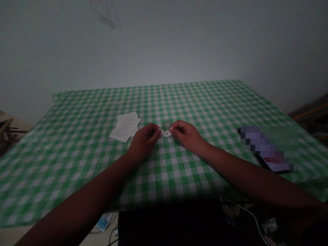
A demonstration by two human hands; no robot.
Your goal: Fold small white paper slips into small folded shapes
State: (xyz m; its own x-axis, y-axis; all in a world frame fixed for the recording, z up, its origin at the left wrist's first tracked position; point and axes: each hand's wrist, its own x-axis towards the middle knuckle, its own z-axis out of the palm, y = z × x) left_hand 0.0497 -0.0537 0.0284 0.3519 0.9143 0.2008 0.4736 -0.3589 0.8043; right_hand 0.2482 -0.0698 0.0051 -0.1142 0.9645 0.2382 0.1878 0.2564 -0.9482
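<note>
Over the middle of the table my left hand (145, 141) and my right hand (187, 136) come close together. Their fingertips pinch opposite ends of a small piece of folded white paper (166, 133). Much of the paper is hidden by my fingers, and its exact shape is hard to tell. To the left of my left hand, a loose stack of printed white paper sheets (124, 127) lies on the green gingham tablecloth (179, 102), not touching either hand.
A dark phone or tablet with a pixelated, obscured surface (269, 148) lies at the table's right side. A white cable (246, 212) and a dark object (166, 222) sit below the table's near edge. A wall (153, 44) stands behind the table.
</note>
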